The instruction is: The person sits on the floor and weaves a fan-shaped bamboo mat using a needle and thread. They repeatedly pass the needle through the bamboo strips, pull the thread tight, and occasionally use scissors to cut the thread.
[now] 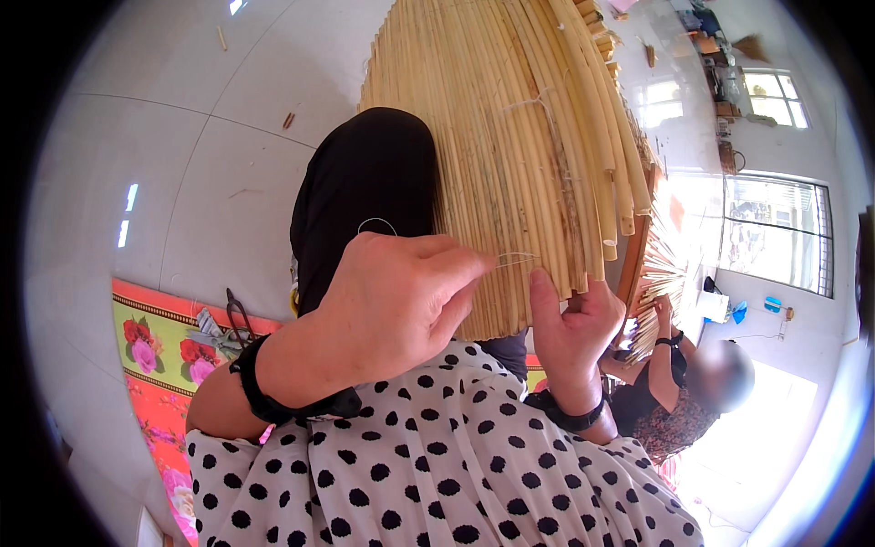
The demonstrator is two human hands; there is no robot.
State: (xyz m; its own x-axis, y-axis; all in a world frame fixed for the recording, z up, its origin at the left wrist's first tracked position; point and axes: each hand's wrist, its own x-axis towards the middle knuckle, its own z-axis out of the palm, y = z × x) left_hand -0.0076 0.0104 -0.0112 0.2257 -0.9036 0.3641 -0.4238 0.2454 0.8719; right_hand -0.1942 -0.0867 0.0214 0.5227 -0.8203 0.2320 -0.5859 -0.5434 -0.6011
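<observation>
A mat of straight, pale yellow reed stalks [483,118], laid side by side, stretches away from my lap. My left hand [392,305] is closed in a pinch on a thin pale thread [517,255] running from its fingertips to the stalks. A loop of the thread curls up behind that hand's knuckles. At the mat's near right corner, my right hand [579,333] grips the stalk ends, thumb on top and the other fingers partly hidden beneath. Farther up, a whitish tie [529,102] crosses several stalks.
My black-clad knee [369,173] rests beside the mat's left edge. On the tiled floor at left lies a flowered cloth [150,365] with dark-handled scissors [239,314]. To the right, another person [670,401] handles a bundle of stalks [670,264].
</observation>
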